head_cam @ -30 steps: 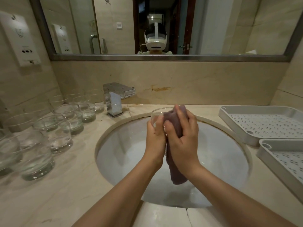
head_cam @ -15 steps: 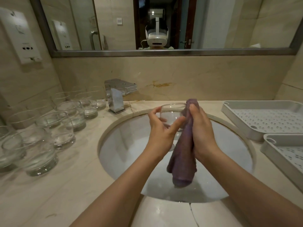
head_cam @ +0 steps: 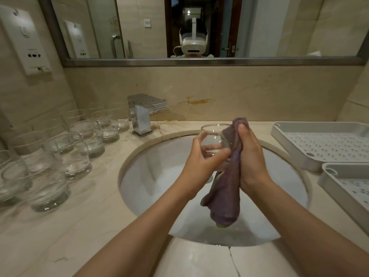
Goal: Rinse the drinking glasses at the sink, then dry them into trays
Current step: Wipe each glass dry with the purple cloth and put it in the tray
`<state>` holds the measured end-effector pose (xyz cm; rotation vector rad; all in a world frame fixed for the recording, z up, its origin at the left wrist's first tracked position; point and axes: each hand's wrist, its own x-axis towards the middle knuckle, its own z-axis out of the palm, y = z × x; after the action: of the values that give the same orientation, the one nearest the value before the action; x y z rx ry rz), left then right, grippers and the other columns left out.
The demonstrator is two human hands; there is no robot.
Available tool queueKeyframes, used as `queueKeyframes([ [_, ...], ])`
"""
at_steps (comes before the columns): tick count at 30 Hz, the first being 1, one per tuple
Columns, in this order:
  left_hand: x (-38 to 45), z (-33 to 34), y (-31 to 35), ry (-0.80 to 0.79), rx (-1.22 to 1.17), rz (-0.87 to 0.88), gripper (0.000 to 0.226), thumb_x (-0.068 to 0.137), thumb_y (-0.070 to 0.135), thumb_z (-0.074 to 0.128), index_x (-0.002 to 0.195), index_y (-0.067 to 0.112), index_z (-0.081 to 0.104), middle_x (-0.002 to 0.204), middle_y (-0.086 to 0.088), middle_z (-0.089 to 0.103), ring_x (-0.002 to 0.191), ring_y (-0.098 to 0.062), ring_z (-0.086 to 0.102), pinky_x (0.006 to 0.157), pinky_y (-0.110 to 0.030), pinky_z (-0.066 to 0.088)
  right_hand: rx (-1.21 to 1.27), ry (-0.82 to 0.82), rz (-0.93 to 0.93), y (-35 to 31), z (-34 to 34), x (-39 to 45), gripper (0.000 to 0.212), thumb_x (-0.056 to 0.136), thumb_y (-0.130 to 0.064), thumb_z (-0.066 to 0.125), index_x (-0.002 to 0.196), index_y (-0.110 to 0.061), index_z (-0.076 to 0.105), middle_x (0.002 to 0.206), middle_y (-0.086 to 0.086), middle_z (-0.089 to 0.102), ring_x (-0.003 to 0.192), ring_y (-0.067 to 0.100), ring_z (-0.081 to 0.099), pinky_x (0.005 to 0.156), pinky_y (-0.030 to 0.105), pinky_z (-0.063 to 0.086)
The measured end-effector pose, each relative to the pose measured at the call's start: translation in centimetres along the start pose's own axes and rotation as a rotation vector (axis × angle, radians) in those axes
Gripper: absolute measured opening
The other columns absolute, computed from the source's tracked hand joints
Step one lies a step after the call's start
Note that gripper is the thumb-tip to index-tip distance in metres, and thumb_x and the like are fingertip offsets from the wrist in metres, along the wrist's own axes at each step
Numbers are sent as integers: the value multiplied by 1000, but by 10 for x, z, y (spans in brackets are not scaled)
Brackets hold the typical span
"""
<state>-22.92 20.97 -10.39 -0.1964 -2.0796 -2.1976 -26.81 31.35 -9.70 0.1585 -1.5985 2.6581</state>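
Along the left edge of the counter [head_cam: 83, 212] stands a cluster of clear drinking glasses [head_cam: 65, 154], all upright, running in rows from the near left toward the back wall. Several hold a little water at the bottom. On the wall above them hangs a white socket panel [head_cam: 26, 39]. At the back edge of the counter, just left of the basin, sits the square chrome faucet [head_cam: 142, 114], its spout pointing right.

The round white sink [head_cam: 151, 176] takes up the middle of the counter, and I hold both hands over it. My left hand [head_cam: 201, 162] grasps one glass [head_cam: 214, 140], fingers wrapped behind it and thumb across its front near the base; the glass is roughly upright with its rim toward the back wall. My right hand [head_cam: 251, 158] presses a purple cloth [head_cam: 225, 188] against the right side of that glass, fingers closed around the cloth's upper end. The rest of the cloth hangs down between my wrists into the basin.

At the right edge of the counter lie two white perforated trays. The far tray [head_cam: 323, 144] sits near the back right corner; the near tray [head_cam: 347, 186] lies just in front of it, cut off by the frame. Above the backsplash, the mirror [head_cam: 199, 29] shows a white headset.
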Motion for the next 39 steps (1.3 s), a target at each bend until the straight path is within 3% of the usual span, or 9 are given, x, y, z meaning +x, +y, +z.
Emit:
queueKeyframes([
  [3, -1, -2, 2, -91, 76, 32, 80, 80, 10, 75, 137, 42, 29, 115, -8, 57, 101, -20, 63, 78, -28, 57, 143, 45, 115, -6, -8, 8, 33, 91, -31, 59, 118, -13, 60, 95, 13, 63, 83, 29, 62, 94, 65, 45],
  [6, 0, -4, 6, -118, 80, 38, 87, 70, 12, 83, 126, 58, 35, 110, -14, 60, 97, -25, 67, 83, -43, 58, -42, 141, -19, -14, -14, 14, 34, 91, -17, 63, 123, -18, 51, 103, 8, 65, 82, 21, 63, 89, 47, 52],
  [11, 3, -14, 13, -204, 142, -17, 82, 75, 1, 76, 127, 42, 29, 112, -14, 57, 87, -19, 67, 65, -21, 54, -236, 115, -220, -26, -22, 13, 41, 85, -14, 71, 112, -20, 40, 104, 2, 64, 84, 14, 63, 80, 34, 52],
  [15, 7, -22, 10, -168, 188, -32, 64, 72, 3, 79, 114, 26, 35, 113, -8, 58, 85, -20, 68, 63, -22, 55, -278, -22, -254, -28, -19, 10, 31, 79, -15, 74, 98, -23, 50, 100, 5, 67, 76, 9, 66, 67, 21, 52],
  [20, 8, -44, 11, -67, 124, 44, 60, 71, 0, 78, 115, 31, 51, 112, -8, 61, 79, -19, 66, 59, -23, 52, -500, -227, -291, -26, -13, 3, 6, 88, -27, 66, 93, -24, 63, 89, -8, 69, 83, 6, 65, 75, 23, 49],
  [23, 7, -55, 13, -65, 124, 43, 65, 67, 8, 78, 121, 31, 52, 108, -5, 63, 72, -12, 65, 57, -21, 50, -596, -319, -234, -29, -13, 3, 24, 87, -28, 51, 105, -24, 67, 102, -4, 70, 97, 13, 65, 83, 29, 50],
  [30, 2, -73, 15, -139, 234, 30, 74, 61, 15, 79, 130, 27, 53, 110, -6, 64, 68, -13, 60, 54, -19, 48, -882, -356, -313, -25, -11, -1, 39, 85, 0, 65, 114, -25, 63, 117, -5, 57, 109, 4, 56, 92, 11, 44],
  [36, 0, -81, 14, -211, 212, 29, 75, 58, 18, 86, 124, 35, 56, 101, -1, 66, 73, -11, 65, 64, -26, 53, -603, -429, -218, -41, -6, -9, 23, 77, -9, 71, 97, -20, 66, 90, -14, 72, 90, 2, 67, 77, 16, 53],
  [39, 3, -83, 9, -204, 49, -4, 72, 55, 24, 82, 124, 28, 59, 106, -5, 68, 83, -18, 67, 75, -40, 52, -609, -538, -193, -44, -15, -13, 29, 81, -33, 69, 109, -35, 65, 108, -24, 68, 102, -7, 61, 78, 8, 47],
])
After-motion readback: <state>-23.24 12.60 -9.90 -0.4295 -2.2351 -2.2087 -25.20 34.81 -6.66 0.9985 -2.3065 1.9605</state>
